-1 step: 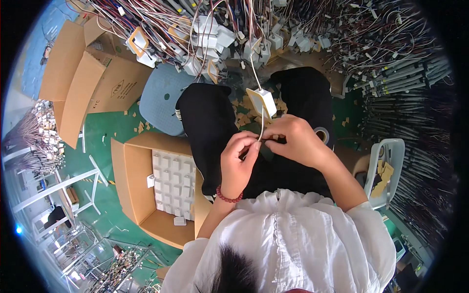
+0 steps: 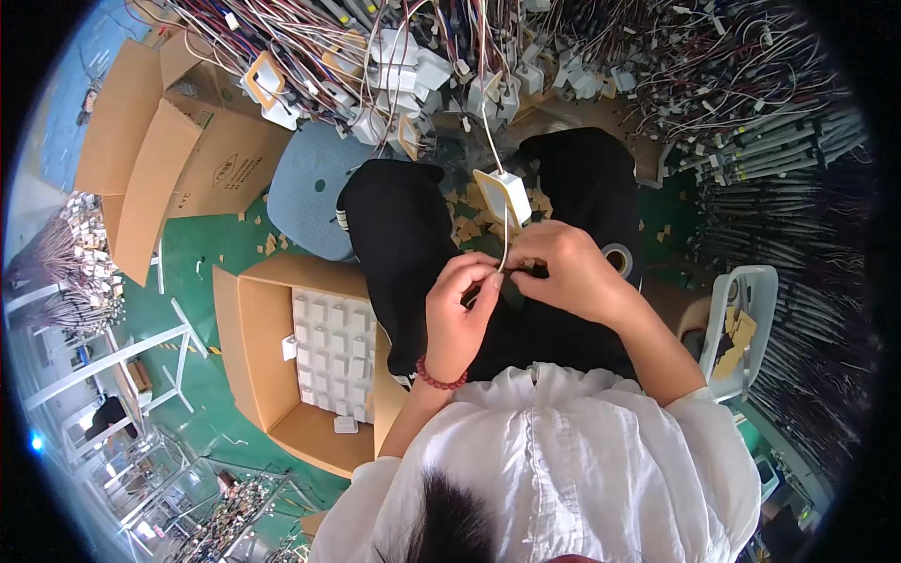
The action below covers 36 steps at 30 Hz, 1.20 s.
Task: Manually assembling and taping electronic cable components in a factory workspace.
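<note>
A small white square housing with a yellowish rim [image 2: 513, 199] hangs in front of my lap on a white cable [image 2: 490, 141] that comes down from the bundles above. The cable passes through it and bends down to my fingers. My left hand [image 2: 458, 305], with a red bead bracelet on its wrist, pinches the cable's lower part between thumb and forefinger. Right beside it, my right hand [image 2: 568, 267] is closed at the same spot, fingertips bunched by the cable. The cable's end is hidden among the fingers, and I cannot make out any finer part there.
Left of my legs, an open carton [image 2: 249, 328] holds rows of white housings. Beyond it stand a blue stool [image 2: 314, 188] and another cardboard box [image 2: 221, 159]. A tape roll [image 2: 618, 259] lies by my right thigh, near a white bin [image 2: 768, 291]. Cable bundles [image 2: 751, 84] hang ahead and right.
</note>
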Each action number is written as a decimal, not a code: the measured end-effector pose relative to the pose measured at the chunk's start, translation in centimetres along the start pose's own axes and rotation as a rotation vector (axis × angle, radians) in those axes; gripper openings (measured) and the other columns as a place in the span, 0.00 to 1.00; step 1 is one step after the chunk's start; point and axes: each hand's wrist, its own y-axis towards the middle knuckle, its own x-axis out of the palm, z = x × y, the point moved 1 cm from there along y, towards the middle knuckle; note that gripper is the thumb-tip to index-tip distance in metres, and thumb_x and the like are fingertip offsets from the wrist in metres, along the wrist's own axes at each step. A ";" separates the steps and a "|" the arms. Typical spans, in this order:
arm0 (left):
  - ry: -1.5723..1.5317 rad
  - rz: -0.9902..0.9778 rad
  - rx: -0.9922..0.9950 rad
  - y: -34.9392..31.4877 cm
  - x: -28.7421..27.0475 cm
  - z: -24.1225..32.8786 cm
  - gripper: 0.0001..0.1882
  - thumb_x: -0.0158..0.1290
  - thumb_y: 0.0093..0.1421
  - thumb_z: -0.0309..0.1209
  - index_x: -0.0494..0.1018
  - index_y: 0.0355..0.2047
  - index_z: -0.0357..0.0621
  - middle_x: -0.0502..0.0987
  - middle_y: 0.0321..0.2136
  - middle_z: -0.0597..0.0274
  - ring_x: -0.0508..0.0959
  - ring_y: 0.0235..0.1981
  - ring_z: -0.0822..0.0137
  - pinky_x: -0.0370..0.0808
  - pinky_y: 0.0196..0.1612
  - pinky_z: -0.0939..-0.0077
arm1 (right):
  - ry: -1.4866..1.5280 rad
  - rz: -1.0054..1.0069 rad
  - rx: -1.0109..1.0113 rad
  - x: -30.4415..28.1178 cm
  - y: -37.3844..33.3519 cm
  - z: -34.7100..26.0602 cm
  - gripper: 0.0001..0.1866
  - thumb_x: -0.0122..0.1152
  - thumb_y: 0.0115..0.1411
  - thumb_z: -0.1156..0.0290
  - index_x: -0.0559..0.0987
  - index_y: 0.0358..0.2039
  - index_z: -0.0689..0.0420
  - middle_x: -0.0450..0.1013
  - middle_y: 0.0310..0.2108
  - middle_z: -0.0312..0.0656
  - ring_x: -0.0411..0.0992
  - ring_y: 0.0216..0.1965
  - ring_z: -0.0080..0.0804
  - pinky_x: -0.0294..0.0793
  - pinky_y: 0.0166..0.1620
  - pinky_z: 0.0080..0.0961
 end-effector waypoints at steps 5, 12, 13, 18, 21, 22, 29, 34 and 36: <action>-0.572 0.023 -0.308 0.0 0.0 -0.9 0.07 0.50 0.61 0.25 0.75 0.35 0.32 0.64 0.55 0.55 0.72 0.45 0.73 0.68 0.50 0.78 | 0.279 -0.007 0.258 1.1 -1.4 1.4 0.04 0.61 0.48 0.81 0.75 0.25 0.62 0.71 0.21 0.37 0.69 0.23 0.23 0.67 0.26 0.21; -0.685 0.116 -0.298 -0.7 1.7 -1.5 0.08 0.51 0.62 0.26 0.75 0.37 0.33 0.63 0.57 0.55 0.71 0.42 0.75 0.68 0.45 0.81 | 1.569 0.361 0.741 5.5 -3.3 1.7 0.02 0.56 0.60 0.73 0.73 0.31 0.55 0.76 0.29 0.39 0.75 0.30 0.26 0.77 0.38 0.23; -0.648 0.129 -0.288 -0.8 2.0 -1.1 0.08 0.51 0.61 0.26 0.75 0.37 0.33 0.63 0.56 0.55 0.71 0.42 0.76 0.68 0.44 0.82 | 1.639 0.365 0.747 5.8 -3.0 0.9 0.03 0.57 0.59 0.72 0.74 0.31 0.55 0.76 0.30 0.38 0.75 0.32 0.25 0.77 0.40 0.23; -0.375 0.194 -0.132 -0.8 2.6 -0.3 0.06 0.52 0.60 0.22 0.73 0.35 0.29 0.64 0.53 0.53 0.76 0.29 0.74 0.74 0.35 0.83 | 1.754 0.387 0.798 6.4 -2.6 -0.2 0.03 0.57 0.60 0.70 0.73 0.30 0.51 0.74 0.32 0.33 0.72 0.36 0.23 0.69 0.43 0.24; -0.343 0.218 -0.120 -1.0 2.9 -0.5 0.06 0.52 0.60 0.22 0.73 0.35 0.29 0.65 0.52 0.54 0.76 0.32 0.74 0.73 0.35 0.84 | 1.790 0.396 0.833 6.8 -2.7 -0.6 0.05 0.57 0.60 0.68 0.71 0.28 0.48 0.72 0.30 0.29 0.69 0.37 0.22 0.65 0.42 0.23; -0.342 0.218 -0.120 -1.1 2.9 -0.6 0.06 0.52 0.60 0.22 0.73 0.35 0.29 0.65 0.52 0.54 0.76 0.32 0.74 0.73 0.35 0.84 | 1.813 0.420 0.847 6.8 -2.7 -0.8 0.05 0.57 0.60 0.68 0.71 0.27 0.48 0.71 0.30 0.29 0.68 0.37 0.22 0.64 0.43 0.23; -0.251 0.280 -0.173 -1.4 3.2 -1.2 0.05 0.54 0.58 0.22 0.76 0.34 0.33 0.72 0.45 0.56 0.74 0.37 0.73 0.71 0.38 0.82 | 1.901 0.477 0.813 7.0 -2.8 -1.7 0.05 0.56 0.60 0.68 0.70 0.28 0.48 0.70 0.31 0.29 0.67 0.37 0.22 0.63 0.45 0.25; -0.171 0.259 -0.140 -1.4 2.6 -0.7 0.05 0.55 0.57 0.22 0.76 0.34 0.35 0.74 0.42 0.56 0.73 0.40 0.70 0.69 0.43 0.79 | 1.742 0.317 0.631 5.9 -2.9 -1.3 0.09 0.53 0.59 0.71 0.72 0.41 0.55 0.71 0.41 0.35 0.68 0.42 0.25 0.64 0.49 0.25; -0.084 0.213 -0.087 -1.6 2.3 0.3 0.05 0.55 0.57 0.22 0.76 0.33 0.34 0.75 0.40 0.57 0.73 0.40 0.69 0.69 0.44 0.78 | 1.589 0.194 0.501 4.7 -3.3 0.0 0.17 0.52 0.56 0.73 0.70 0.48 0.60 0.71 0.44 0.39 0.68 0.47 0.26 0.64 0.53 0.27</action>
